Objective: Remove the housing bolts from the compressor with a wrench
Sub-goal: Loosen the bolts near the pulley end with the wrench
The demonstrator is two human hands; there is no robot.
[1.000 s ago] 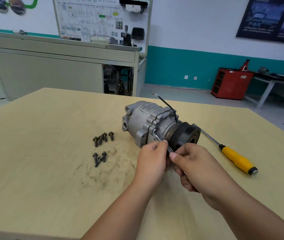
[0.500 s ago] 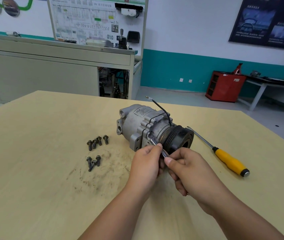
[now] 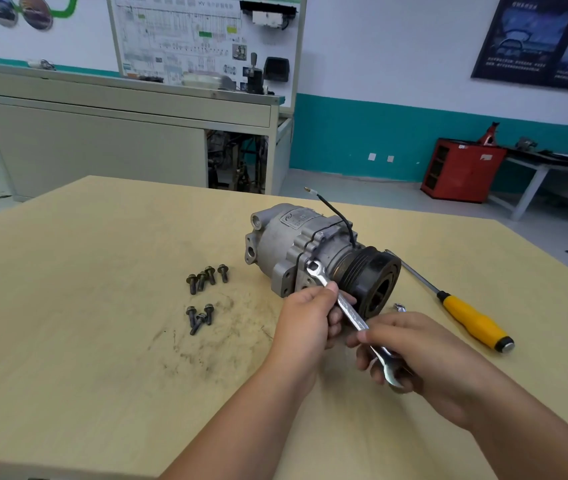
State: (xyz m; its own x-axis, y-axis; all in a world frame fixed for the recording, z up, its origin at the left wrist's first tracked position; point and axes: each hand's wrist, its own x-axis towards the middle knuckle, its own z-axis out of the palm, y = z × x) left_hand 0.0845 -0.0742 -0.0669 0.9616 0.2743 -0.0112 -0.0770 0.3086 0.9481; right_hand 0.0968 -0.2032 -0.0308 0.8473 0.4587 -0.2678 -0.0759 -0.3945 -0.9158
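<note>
A grey metal compressor (image 3: pixel 286 244) with a black pulley (image 3: pixel 372 278) and a black wire lies on its side on the wooden table (image 3: pixel 68 306). A silver combination wrench (image 3: pixel 352 315) has its ring end at the housing flange near the pulley. My left hand (image 3: pixel 307 323) pinches the wrench shaft close to the compressor. My right hand (image 3: pixel 414 351) grips the open-jaw end lower down. Several removed bolts (image 3: pixel 206 275) lie in two small groups left of the compressor, the nearer bolt group (image 3: pixel 199 315) closer to me.
A yellow-handled screwdriver (image 3: pixel 473 320) lies to the right of the pulley. The tip of a second wrench (image 3: pixel 399 308) shows behind my right hand. Dark grime marks the table between the bolts and my left hand. A workbench, a red cabinet and a wall stand beyond.
Both hands have slid down and apart along the wrench, so more of its shaft and the open-jaw end now show. The ring end stays at the housing flange.
</note>
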